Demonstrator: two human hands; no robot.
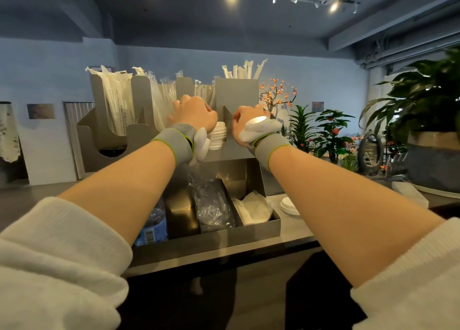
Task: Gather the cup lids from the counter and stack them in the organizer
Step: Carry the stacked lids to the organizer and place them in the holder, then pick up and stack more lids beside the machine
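**Cup lids stacked in the organizer slot, both hands raised at it**

Cup lids [217, 136] are seen as a white stack in an upper slot of the steel organizer [236, 90], showing between the two wrists. A second small pile of white lids [288, 205] lies on the tabletop [296, 232], just beside the organizer's lower right corner.

The left hand [195, 114] is held at the top of the stack, back of the hand toward the camera, fingers curled down and away; what they hold is hidden, so its grip cannot be told. The right hand [249, 120] is raised just right of the stack against the organizer's divider, fingers bent out of sight behind the hand; whether anything is held cannot be told. Grey wristbands with white devices are worn on both wrists, and pale sleeves are pushed up the forearms.

Wrapped straws [119, 100] are stood in the upper left compartments and more [242, 69] in the upper right one. Clear plastic items [214, 205] and white wrapped items [254, 209] are kept in the lower bins. A water bottle [153, 226] is stood at the lower left. Potted plants [331, 130] are ranged to the right.
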